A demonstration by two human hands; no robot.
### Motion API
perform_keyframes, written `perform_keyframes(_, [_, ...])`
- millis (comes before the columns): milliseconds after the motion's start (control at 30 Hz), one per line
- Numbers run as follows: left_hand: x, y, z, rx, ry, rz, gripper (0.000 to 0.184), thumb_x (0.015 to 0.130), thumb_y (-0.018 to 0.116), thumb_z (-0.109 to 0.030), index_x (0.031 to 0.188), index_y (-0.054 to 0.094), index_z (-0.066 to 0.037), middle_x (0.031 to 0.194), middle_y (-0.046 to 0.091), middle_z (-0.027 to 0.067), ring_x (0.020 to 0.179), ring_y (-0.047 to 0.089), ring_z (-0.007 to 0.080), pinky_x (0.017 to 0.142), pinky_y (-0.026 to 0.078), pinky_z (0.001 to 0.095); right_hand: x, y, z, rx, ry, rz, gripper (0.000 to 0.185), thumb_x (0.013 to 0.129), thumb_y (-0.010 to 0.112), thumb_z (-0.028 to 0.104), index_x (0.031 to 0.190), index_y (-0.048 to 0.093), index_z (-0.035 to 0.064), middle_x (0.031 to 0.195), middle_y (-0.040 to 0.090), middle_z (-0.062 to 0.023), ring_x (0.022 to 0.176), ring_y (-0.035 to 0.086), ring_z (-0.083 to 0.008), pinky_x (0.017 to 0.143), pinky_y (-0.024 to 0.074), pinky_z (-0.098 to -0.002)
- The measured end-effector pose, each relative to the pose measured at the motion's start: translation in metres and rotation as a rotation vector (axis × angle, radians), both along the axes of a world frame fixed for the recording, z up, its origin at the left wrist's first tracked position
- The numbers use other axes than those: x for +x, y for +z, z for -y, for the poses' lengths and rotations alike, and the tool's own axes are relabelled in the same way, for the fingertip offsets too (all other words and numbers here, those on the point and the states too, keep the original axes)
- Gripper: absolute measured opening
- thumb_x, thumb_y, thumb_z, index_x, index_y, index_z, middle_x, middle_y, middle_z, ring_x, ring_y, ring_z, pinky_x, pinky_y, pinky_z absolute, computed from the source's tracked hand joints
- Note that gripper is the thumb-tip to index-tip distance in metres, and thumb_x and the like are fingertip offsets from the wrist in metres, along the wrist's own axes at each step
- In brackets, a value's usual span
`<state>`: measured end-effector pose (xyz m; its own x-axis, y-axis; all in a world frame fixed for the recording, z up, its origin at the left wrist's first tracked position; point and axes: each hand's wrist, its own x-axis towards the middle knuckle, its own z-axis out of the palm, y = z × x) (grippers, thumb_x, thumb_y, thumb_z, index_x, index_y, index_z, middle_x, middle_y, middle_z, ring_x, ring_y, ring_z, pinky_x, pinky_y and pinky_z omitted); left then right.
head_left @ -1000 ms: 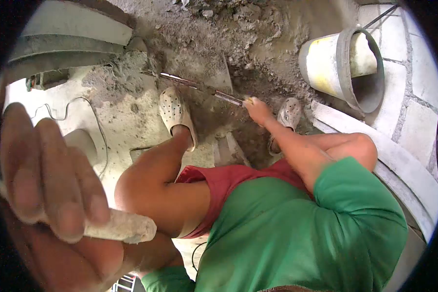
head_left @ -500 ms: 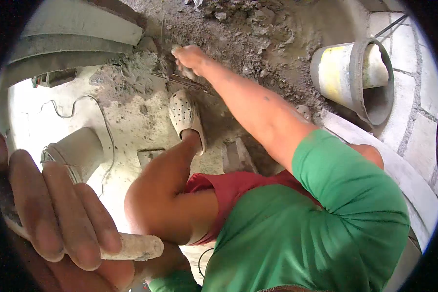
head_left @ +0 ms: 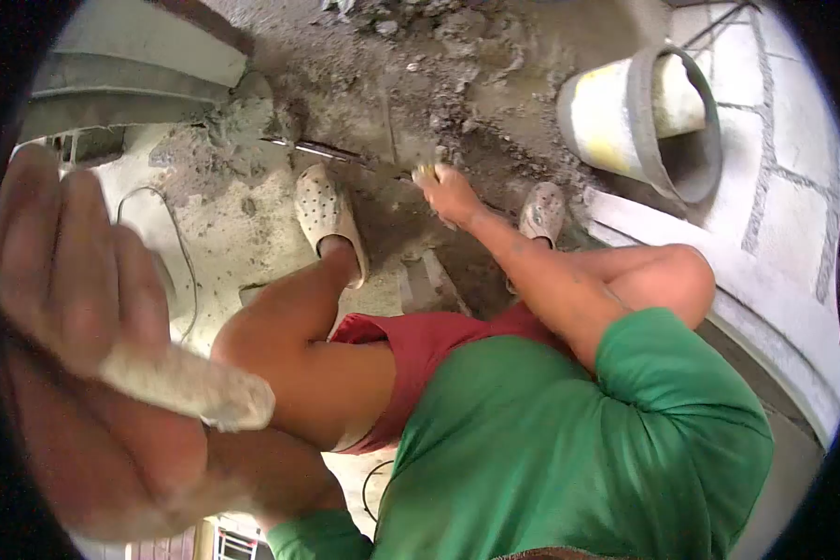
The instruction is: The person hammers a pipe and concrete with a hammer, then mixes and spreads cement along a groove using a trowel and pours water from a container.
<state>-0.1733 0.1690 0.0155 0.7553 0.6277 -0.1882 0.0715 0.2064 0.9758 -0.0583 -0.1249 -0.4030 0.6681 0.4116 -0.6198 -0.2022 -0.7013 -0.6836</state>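
Head view: the left hand (head_left: 84,271) has its fingers curled over a pale, crusted stick (head_left: 191,385), whose blunt end juts out past the fingers toward the thigh. Ahead and to the right, the right hand (head_left: 451,196) is closed on a small yellowish piece (head_left: 427,172), too small to make out. A thin strip (head_left: 322,150) lies on the dirt (head_left: 457,56), stretching leftward from near the right hand. One pale clog (head_left: 319,207) is left of that hand, another (head_left: 543,211) just to its right; farther right, a bucket (head_left: 607,117) lies tipped over.
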Motion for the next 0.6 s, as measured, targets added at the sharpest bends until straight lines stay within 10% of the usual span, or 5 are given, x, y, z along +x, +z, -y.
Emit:
perform_keyframes(167, [0.051, -0.02, 0.023, 0.075, -0.049, 0.027, 0.049, 0.103, 0.034, -0.023, 0.143, 0.033, 0.004, 0.131, 0.052, 0.015, 0.119, 0.054, 0.0187, 0.095, 0.046, 0.0284, -0.026, -0.016, 0.085, -0.116, 0.297, 0.269, 0.036, 0.088, 0.062, 0.033, 0.09, 0.055, -0.0014, 0.079, 0.064, -0.0216, 0.068, 0.062, -0.0388, 0.064, 0.0466, -0.0492])
perform_keyframes(300, [0.073, -0.019, 0.048, -0.131, -0.35, 0.132, 0.041, 0.101, 0.048, -0.023, 0.131, 0.047, 0.005, 0.086, 0.053, 0.0002, 0.065, 0.049, 0.0072, 0.057, 0.041, 0.0216, 0.0, 0.006, 0.086, -0.201, 0.153, 0.496, 0.032, 0.087, 0.062, 0.03, 0.093, 0.056, -0.001, 0.08, 0.064, -0.0241, 0.076, 0.063, -0.0439, 0.069, 0.049, -0.0493])
perform_keyframes(367, [0.076, -0.027, 0.042, -0.185, -0.415, 0.155, 0.04, 0.101, 0.05, -0.025, 0.129, 0.048, 0.004, 0.087, 0.054, 0.0005, 0.066, 0.05, 0.0074, 0.058, 0.042, 0.0215, 0.045, 0.002, 0.084, -0.119, 0.133, 0.741, 0.03, 0.085, 0.064, 0.027, 0.095, 0.058, -0.0007, 0.075, 0.066, -0.017, 0.068, 0.066, -0.0332, 0.063, 0.0506, -0.0456])
perform_keyframes(500, [0.078, -0.034, 0.039, -0.221, -0.402, 0.162, 0.04, 0.101, 0.051, -0.028, 0.126, 0.051, 0.004, 0.085, 0.054, 0.0005, 0.067, 0.051, 0.0083, 0.058, 0.042, 0.023, 0.131, 0.048, 0.076, -0.201, 0.185, 0.084, 0.029, 0.082, 0.065, 0.024, 0.095, 0.055, 0.0001, 0.07, 0.063, -0.0086, 0.056, 0.063, -0.0166, 0.053, 0.0506, -0.0401])
perform_keyframes(600, [0.078, -0.03, 0.046, -0.173, -0.309, 0.127, 0.041, 0.101, 0.05, -0.029, 0.126, 0.051, 0.004, 0.083, 0.054, 0.0004, 0.067, 0.05, 0.0086, 0.057, 0.042, 0.0234, 0.156, 0.035, 0.074, -0.387, 0.258, 0.412, 0.035, 0.084, 0.064, 0.03, 0.106, 0.057, 0.0033, 0.088, 0.069, -0.0142, 0.081, 0.069, -0.0292, 0.071, 0.0543, -0.0447])
